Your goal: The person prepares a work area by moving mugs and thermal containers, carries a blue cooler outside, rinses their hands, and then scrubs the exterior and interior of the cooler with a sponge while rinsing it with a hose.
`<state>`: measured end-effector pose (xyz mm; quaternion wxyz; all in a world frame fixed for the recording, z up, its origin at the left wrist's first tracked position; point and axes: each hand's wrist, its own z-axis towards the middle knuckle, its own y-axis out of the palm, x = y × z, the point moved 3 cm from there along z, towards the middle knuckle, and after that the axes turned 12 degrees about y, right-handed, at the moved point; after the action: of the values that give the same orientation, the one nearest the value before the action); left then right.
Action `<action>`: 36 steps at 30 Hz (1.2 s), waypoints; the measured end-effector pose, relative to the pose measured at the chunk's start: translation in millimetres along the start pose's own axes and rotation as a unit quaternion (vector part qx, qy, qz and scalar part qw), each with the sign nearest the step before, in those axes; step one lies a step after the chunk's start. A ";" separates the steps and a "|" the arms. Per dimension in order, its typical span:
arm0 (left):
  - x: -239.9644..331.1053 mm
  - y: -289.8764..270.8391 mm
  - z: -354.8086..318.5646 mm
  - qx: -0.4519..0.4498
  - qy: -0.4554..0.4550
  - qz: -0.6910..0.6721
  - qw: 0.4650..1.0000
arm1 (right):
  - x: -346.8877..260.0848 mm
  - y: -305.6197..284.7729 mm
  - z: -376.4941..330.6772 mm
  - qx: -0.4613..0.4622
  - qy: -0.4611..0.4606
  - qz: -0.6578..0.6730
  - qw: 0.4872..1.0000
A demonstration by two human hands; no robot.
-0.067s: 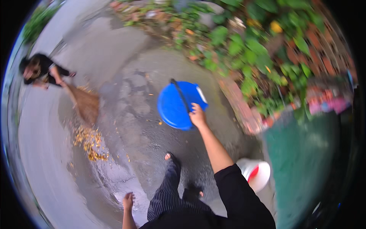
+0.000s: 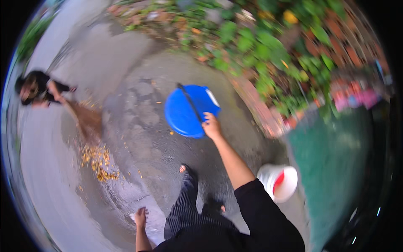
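Our right hand (image 2: 212,127) grips the near end of the black handle (image 2: 190,103), which slants forward-left across the blue round object (image 2: 179,115) ahead. Our left hand (image 2: 141,218) hangs farther back, empty, loosely spread.

The right hand (image 2: 212,127) holds a round blue thing (image 2: 180,112) by its dark handle (image 2: 189,101), a white bucket (image 2: 268,178) beside that arm. Beyond the loosely hanging left hand (image 2: 141,217), yellow leaves (image 2: 100,161) lie near a co-worker's (image 2: 37,88) broom (image 2: 88,122).
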<state>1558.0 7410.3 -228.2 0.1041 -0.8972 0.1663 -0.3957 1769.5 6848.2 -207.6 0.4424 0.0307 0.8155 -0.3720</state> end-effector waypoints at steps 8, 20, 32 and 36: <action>77.9 92.5 34.7 -0.176 0.109 0.153 0.966 | 312.7 -143.6 -312.8 -0.095 0.093 -0.103 0.986; 31.9 489.4 -226.9 -0.490 0.373 0.460 0.639 | 785.6 -440.2 -781.0 0.033 0.755 0.183 0.629; 32.6 827.8 -192.9 -0.473 0.305 0.623 0.543 | 813.2 -571.5 -382.0 0.001 0.487 -0.060 0.871; 32.1 924.1 -186.6 -0.399 0.262 0.636 0.606 | 807.3 -604.2 -274.7 -0.012 0.544 -0.216 0.811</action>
<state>1239.6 6534.8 -376.7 -0.0872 -0.3760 0.8568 -0.3419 858.7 6361.1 -367.2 -0.1647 0.0456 0.9129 -0.3708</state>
